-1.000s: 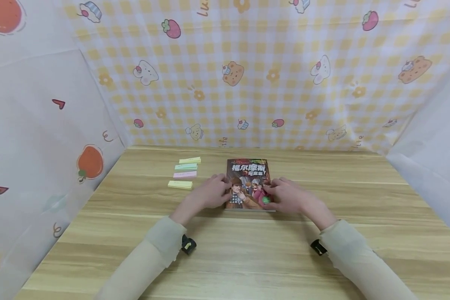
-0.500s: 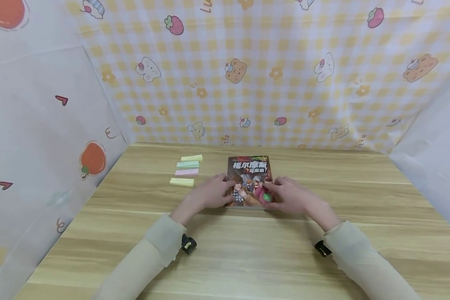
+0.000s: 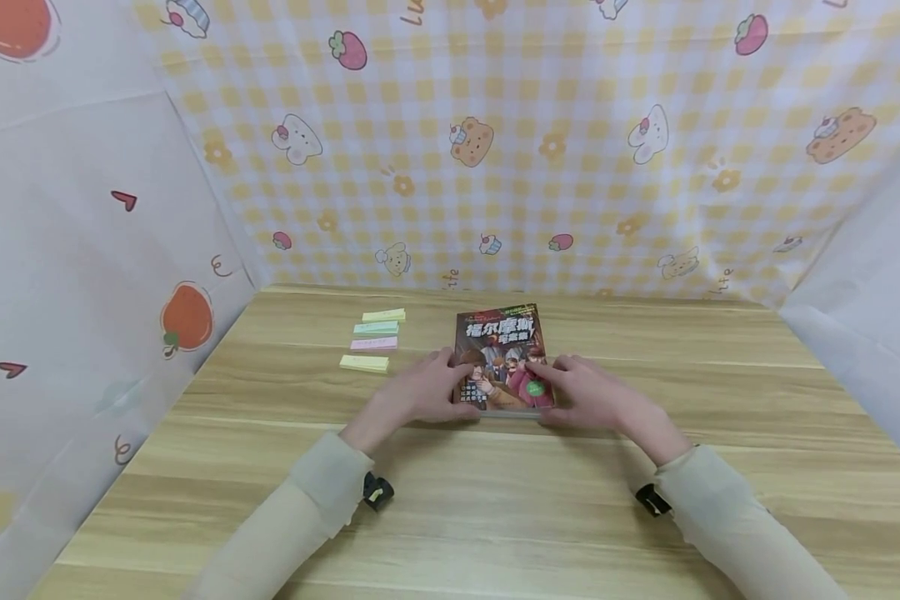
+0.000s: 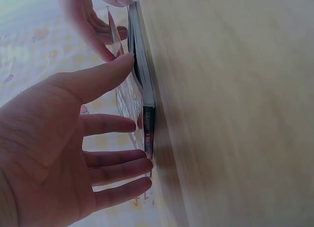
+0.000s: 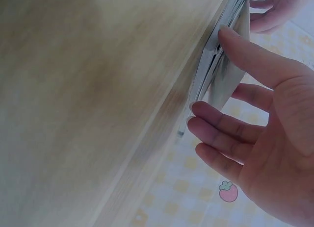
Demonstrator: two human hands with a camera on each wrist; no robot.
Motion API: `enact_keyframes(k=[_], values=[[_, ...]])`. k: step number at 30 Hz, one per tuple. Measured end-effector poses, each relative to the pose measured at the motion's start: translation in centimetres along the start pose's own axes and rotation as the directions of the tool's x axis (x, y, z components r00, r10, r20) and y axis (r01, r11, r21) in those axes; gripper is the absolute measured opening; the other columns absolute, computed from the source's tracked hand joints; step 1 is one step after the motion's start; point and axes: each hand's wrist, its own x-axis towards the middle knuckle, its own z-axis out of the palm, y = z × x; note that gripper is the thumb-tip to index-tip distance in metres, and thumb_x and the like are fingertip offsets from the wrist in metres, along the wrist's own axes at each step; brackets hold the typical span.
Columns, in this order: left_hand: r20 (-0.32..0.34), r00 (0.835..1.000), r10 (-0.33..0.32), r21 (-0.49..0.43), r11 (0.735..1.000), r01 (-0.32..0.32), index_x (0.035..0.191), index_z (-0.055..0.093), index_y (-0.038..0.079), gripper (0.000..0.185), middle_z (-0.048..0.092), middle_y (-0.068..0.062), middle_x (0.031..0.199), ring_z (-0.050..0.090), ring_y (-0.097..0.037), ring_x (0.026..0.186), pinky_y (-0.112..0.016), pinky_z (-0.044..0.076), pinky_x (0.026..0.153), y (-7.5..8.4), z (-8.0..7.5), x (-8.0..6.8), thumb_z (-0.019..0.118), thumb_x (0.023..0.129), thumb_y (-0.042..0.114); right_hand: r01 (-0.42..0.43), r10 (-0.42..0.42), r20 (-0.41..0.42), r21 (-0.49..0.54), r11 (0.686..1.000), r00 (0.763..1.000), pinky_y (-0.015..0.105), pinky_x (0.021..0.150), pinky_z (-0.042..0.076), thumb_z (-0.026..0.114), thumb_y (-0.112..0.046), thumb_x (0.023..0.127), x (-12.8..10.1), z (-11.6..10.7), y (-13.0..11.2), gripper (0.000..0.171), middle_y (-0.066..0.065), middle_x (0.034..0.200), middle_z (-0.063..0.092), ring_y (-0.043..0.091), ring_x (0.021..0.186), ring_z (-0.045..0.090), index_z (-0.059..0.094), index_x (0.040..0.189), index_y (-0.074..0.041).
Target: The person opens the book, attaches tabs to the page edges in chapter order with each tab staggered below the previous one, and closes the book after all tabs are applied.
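A paperback book [image 3: 498,333] with a dark illustrated cover and large white Chinese lettering lies on the wooden table, its front cover raised at the right. My left hand [image 3: 423,387] rests at the book's lower left; in the left wrist view its thumb touches the bottom edge and its nearly straight fingers lie along the spine [image 4: 148,124]. At the lower right, my right hand [image 3: 588,396] holds the book, index finger over the cover and thumb by the bottom page edge. In the right wrist view a gap shows between cover [image 5: 230,80] and pages [image 5: 198,75].
Left of the book lie small sticky-note strips: yellow [image 3: 383,316], green [image 3: 376,328], pink [image 3: 373,343] and another yellow strip [image 3: 363,363]. A checked cloth [image 3: 555,192] hangs behind the table [image 3: 450,517], and white cloth [image 3: 60,275] stands at the left.
The book's cover has lifted at its right side and a gap has opened above the pages. My right hand has shifted slightly right; the left thumb has slid to the bottom edge.
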Motion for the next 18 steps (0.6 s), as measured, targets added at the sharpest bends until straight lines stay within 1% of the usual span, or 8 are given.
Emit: enact_keyframes(k=[2,8,12,18], values=[[0.003,1.0,-0.007,-0.002,1.0,0.007,0.154,0.043,0.016,0.084,0.032,-0.028,0.157,0.037,-0.042,0.142,-0.055,0.034,0.113,0.03,0.09,-0.03,0.067,0.088,0.062,-0.001,0.001,0.006,0.009,1.0,1.0,0.044,0.082,0.052,0.081,-0.032,0.085,0.03,-0.02,0.01,0.075,0.013,0.11,0.06,0.022,0.092,0.057,0.05,0.149,-0.007],[-0.01,1.0,-0.011,0.001,1.0,0.011,0.154,0.044,0.016,0.083,0.028,-0.028,0.158,0.033,-0.043,0.143,-0.055,0.029,0.116,0.18,0.14,-0.15,0.07,0.088,0.059,-0.008,0.007,0.029,0.029,1.0,1.0,0.042,0.079,0.053,0.08,-0.025,0.086,0.05,0.0,0.04,0.073,0.014,0.112,0.06,0.02,0.089,0.057,0.049,0.149,-0.006],[-0.015,1.0,-0.01,0.01,1.0,0.01,0.154,0.044,0.016,0.083,0.028,-0.027,0.159,0.033,-0.042,0.144,-0.056,0.029,0.115,0.29,0.09,-0.22,0.07,0.088,0.059,-0.01,0.009,0.036,0.043,0.999,0.999,0.041,0.078,0.053,0.08,-0.026,0.087,0.06,0.02,0.09,0.073,0.014,0.114,0.059,0.019,0.088,0.057,0.048,0.15,-0.006],[-0.035,0.999,-0.001,0.023,1.0,0.001,0.152,0.046,0.015,0.082,0.03,-0.026,0.158,0.033,-0.042,0.144,-0.059,0.031,0.114,0.47,0.11,-0.13,0.068,0.088,0.061,-0.002,0.0,0.037,0.063,0.998,0.999,0.039,0.075,0.051,0.079,-0.027,0.088,0.0,-0.04,0.1,0.074,0.012,0.11,0.058,0.017,0.085,0.055,0.046,0.151,-0.005]])
